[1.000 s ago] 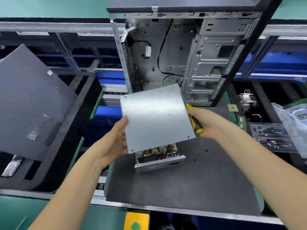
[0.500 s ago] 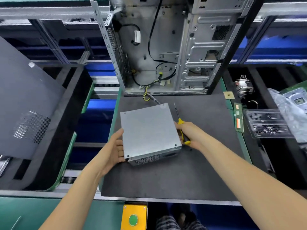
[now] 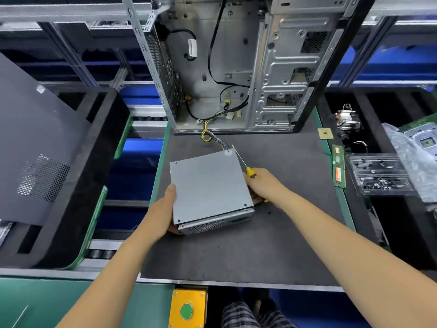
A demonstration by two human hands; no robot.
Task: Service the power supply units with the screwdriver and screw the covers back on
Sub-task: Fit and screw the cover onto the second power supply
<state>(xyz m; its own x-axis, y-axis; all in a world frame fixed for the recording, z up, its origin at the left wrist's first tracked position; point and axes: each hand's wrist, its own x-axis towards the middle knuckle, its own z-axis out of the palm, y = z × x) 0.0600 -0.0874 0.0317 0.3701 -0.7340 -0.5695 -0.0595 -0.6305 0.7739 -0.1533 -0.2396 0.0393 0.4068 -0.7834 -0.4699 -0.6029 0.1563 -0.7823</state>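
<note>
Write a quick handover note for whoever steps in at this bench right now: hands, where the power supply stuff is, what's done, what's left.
Left hand: grips the left side of the power supply unit, thumb on its cover.
Right hand: holds the yellow-handled screwdriver against the unit's right side.
The unit sits on the dark mat, cover on top, its cable bundle running into the open computer case.
Clear screw tray lies at right.
Done: cover set in place.
Left: whether its screws are in cannot be told; check, then drive any missing.
</note>
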